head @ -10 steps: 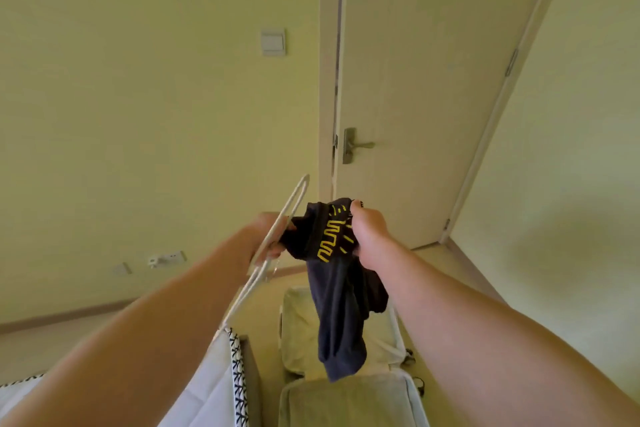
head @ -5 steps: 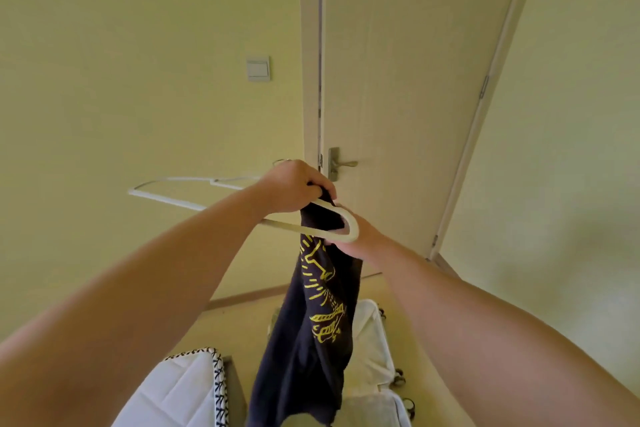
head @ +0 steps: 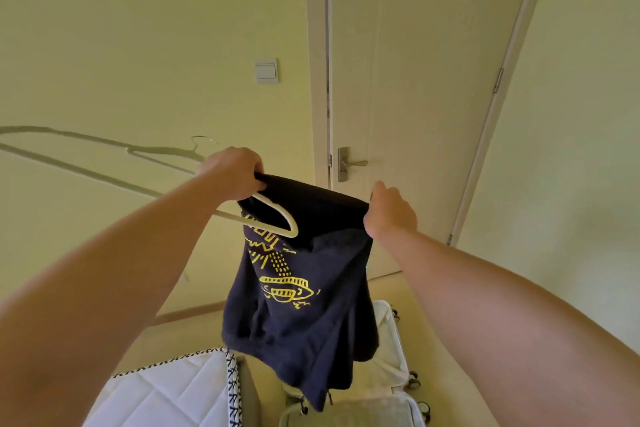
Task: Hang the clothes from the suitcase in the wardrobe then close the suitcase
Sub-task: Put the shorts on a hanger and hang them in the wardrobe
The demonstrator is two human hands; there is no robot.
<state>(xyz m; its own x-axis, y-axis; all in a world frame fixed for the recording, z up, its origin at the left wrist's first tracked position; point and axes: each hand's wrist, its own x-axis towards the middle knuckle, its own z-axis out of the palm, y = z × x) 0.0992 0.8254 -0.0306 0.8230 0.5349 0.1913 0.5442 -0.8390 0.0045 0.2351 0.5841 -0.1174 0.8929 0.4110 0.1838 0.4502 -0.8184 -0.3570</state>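
A dark navy garment (head: 304, 315) with a yellow UFO print hangs in front of me, its top hem stretched between both hands. My left hand (head: 232, 173) grips the left end of the hem together with a white hanger (head: 277, 218), whose near tip lies against the cloth. My right hand (head: 389, 215) pinches the right end of the hem. Below, the open light suitcase (head: 398, 357) lies on the floor, partly hidden by the garment. No wardrobe is in view.
A closed cream door (head: 415, 80) with a metal handle (head: 349, 163) stands straight ahead. A wall switch (head: 266, 71) is left of it. A white quilted mattress corner (head: 166, 388) with black trim sits at lower left.
My right hand has moved out to the right, pulling the garment's hem open and taut. The hanger has swung further left, and the view has tilted down slightly.
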